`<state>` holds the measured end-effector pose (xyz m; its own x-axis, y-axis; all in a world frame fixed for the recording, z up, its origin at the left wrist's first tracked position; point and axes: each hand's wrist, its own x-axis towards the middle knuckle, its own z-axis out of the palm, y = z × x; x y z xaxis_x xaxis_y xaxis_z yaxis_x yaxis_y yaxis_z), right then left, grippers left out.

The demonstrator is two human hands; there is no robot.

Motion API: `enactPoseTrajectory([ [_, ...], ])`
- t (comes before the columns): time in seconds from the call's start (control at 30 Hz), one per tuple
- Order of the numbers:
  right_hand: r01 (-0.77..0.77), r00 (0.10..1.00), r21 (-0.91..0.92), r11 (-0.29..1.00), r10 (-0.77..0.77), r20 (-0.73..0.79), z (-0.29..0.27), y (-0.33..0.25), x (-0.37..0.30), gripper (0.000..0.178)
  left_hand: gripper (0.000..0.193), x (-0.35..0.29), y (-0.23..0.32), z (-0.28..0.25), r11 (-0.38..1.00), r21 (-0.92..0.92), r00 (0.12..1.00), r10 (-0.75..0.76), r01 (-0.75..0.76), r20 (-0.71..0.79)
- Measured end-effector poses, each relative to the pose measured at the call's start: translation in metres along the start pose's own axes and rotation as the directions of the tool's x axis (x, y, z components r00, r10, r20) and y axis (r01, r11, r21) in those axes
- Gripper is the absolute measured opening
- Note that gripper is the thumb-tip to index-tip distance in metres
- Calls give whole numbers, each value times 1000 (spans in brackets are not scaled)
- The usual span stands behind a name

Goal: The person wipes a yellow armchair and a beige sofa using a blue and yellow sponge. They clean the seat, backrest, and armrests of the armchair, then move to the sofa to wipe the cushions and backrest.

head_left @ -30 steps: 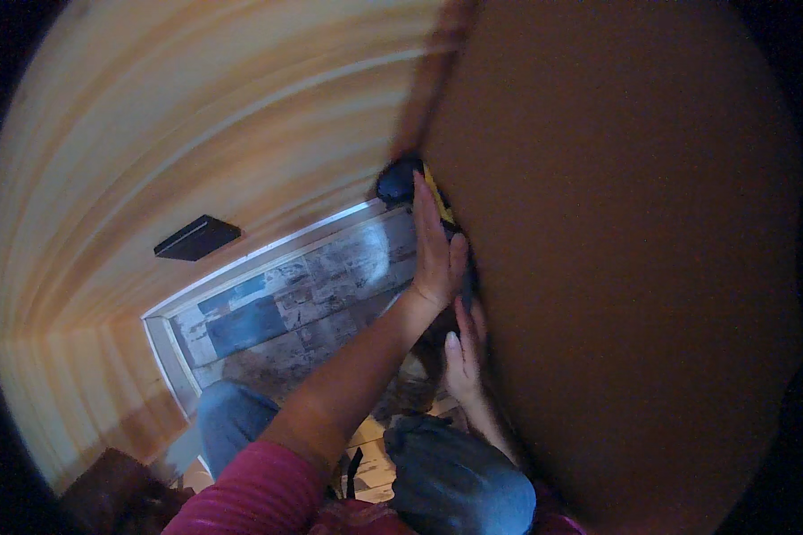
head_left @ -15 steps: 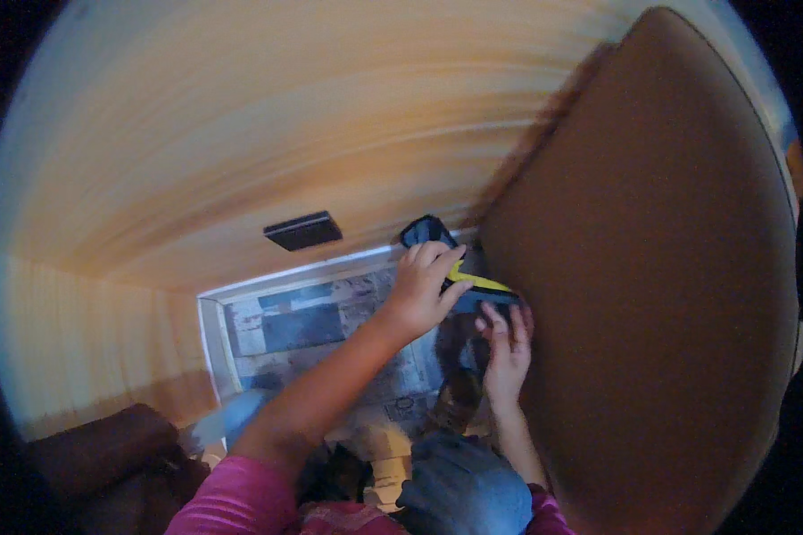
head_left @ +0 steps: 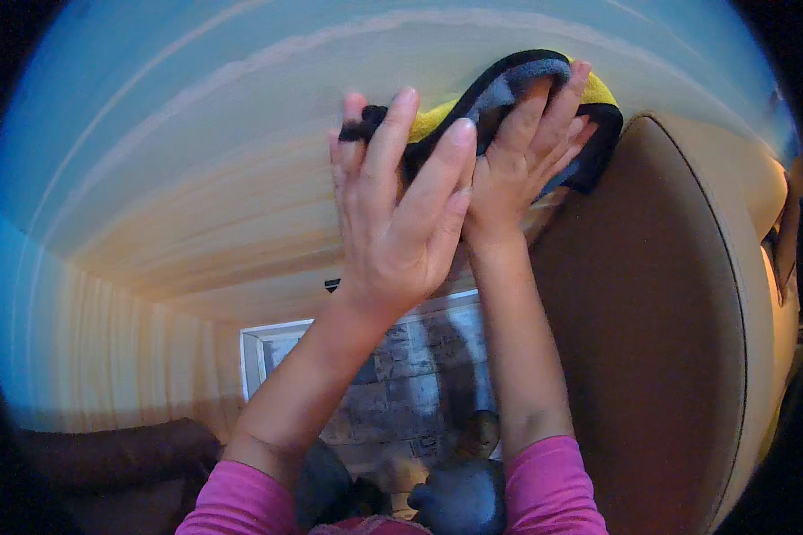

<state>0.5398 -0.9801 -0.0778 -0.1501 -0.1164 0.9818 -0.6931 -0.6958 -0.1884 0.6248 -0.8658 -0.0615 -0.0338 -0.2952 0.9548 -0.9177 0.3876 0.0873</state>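
A microfibre cloth (head_left: 473, 111), yellow on one side and grey on the other with black edging, lies bunched and folded high in front of the wall. My left hand (head_left: 393, 209) is over its left part, fingers stretched and apart, with a black corner of the cloth showing between them. My right hand (head_left: 517, 165) lies on the grey side, its fingers spread toward the upper fold. Both hands are close together, the left thumb side overlapping the right hand. The cloth hides where it meets the wall.
A cream and tan streaked wall (head_left: 223, 196) fills the far side. A large brown padded panel (head_left: 642, 357) stands close on the right. Below are the patterned floor tiles (head_left: 401, 383) and white skirting (head_left: 254, 357). A dark brown rolled cushion shape (head_left: 125, 455) is at lower left.
Both hands have risen from near the floor up the wall with the cloth. The cloth has spread wider, and the fingers have straightened.
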Motion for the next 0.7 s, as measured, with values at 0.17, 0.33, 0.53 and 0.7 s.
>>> enactPoseTrajectory([
  [0.17, -17, 999, -39, 999, 19, 42, -5, 24, -57, 78, 43, -68, -17, 32, 916, 397, 976, -26, -64, 218],
  [0.33, 5, 984, -111, 994, 15, 179, -22, 59, -154, 94, 56, -157, -18, 56, 893, 397, 941, 75, -211, 331],
  [0.53, -51, 919, -82, 995, 79, 386, -41, 70, -235, 105, 55, -203, -10, 52, 891, 401, 853, -33, -211, 521],
  [0.7, -100, 928, 27, 995, 84, 362, -33, 29, -184, 107, 67, -187, -29, 17, 932, 354, 866, -115, -75, 487],
])
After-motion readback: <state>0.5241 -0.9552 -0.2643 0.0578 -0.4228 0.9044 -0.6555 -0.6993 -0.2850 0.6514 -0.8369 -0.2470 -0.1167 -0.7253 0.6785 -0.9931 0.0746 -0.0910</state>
